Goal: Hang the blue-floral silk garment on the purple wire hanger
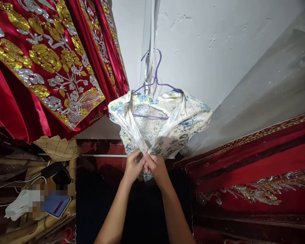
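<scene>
A white short-sleeved blouse (175,135) with a blue and yellow floral print hangs on a purple wire hanger (156,81). The hanger's hook catches on a pale strap or cord by the wall. At the blouse's front, my left hand (134,164) pinches one edge of the V-shaped opening. My right hand (154,166) grips the other edge right beside it. Both hands meet at the bottom of the V, thumbs almost touching. Below them a bit of the hem shows; whatever small fastening might lie between the fingers is hidden.
Red garments with gold and silver sequins (45,57) hang at upper left. More red embroidered cloth (256,183) lies along the right under sheer fabric (264,81). On a wooden seat (35,223) at lower left are a phone (58,206), a white cable (0,204) and white tissue (20,205).
</scene>
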A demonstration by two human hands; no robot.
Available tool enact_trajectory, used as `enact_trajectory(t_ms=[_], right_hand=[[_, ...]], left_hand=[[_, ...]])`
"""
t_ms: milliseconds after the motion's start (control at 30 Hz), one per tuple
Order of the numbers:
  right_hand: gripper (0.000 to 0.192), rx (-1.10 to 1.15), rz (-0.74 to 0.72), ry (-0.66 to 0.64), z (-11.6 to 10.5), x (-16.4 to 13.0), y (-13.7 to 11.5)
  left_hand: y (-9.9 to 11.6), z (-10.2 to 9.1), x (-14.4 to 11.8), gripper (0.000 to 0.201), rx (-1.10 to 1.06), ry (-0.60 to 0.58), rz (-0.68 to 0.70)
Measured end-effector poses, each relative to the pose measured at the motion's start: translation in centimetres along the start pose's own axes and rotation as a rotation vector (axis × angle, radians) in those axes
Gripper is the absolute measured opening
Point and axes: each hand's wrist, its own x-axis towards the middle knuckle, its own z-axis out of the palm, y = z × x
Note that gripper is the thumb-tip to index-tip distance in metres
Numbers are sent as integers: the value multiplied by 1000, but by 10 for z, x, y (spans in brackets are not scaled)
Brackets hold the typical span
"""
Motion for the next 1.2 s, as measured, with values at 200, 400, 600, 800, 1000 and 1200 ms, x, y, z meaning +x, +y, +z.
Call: enact_trajectory(t_ms=[200,400,600,800,1000,1200], right_hand=[[45,82,29,13,6,-6,-9],[32,221,126,16,2,-8,-16],[25,206,-34,3,-14,26,-89],[21,153,-336,-12,-23,63,-189],[28,101,-421,-79,-8,44,-176],[34,56,-489,-69,-10,45,-172]], left_hand=[[1,6,-11,8,127,191,44],[0,3,-13,11,130,152,23],[5,-3,-8,13,142,89,41],[16,-4,-5,18,236,-90,31],[67,-32,52,29,146,-30,173],[148,-42,122,32,365,61,580]])
